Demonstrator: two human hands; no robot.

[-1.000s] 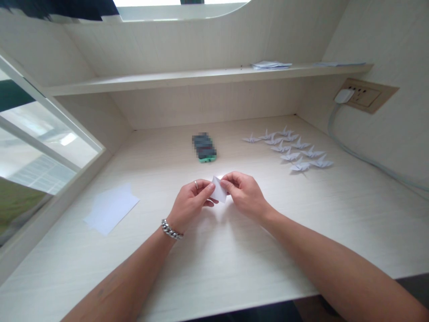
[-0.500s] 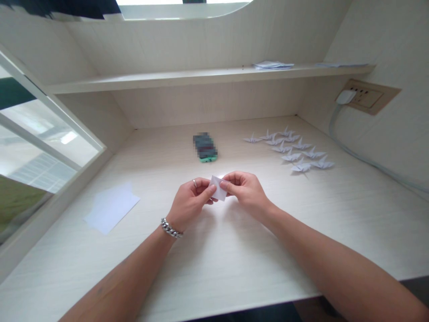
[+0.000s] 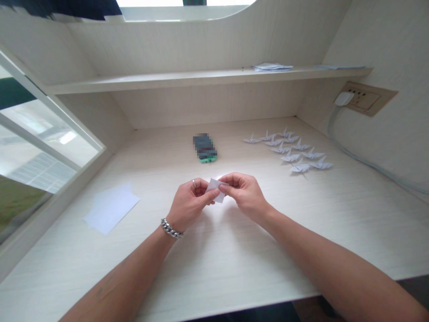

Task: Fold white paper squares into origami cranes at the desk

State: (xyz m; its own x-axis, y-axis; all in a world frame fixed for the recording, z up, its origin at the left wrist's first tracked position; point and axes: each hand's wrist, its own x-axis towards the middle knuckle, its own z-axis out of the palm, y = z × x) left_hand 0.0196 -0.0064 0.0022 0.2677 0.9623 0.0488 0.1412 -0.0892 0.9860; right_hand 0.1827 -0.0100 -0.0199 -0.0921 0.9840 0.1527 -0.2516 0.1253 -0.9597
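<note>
Both my hands meet over the middle of the pale wooden desk point(image 3: 214, 259) and pinch a small folded piece of white paper point(image 3: 216, 191) between them. My left hand point(image 3: 189, 203), with a ring and a metal bracelet at the wrist, grips the paper's left edge with closed fingers. My right hand point(image 3: 244, 192) grips its right edge between thumb and fingertips. The paper is held a little above the desk surface.
Several folded white paper cranes point(image 3: 295, 152) lie in a group at the right rear. A stack of white paper sheets point(image 3: 112, 208) lies at the left. A phone in a green case point(image 3: 205, 147) sits behind my hands. A shelf point(image 3: 201, 78) holds more paper point(image 3: 271, 67); a plug and cable point(image 3: 345, 99) run along the right wall.
The paper has been tilted and drawn in between my fingers, so less of it shows. Both hands stayed in nearly the same place.
</note>
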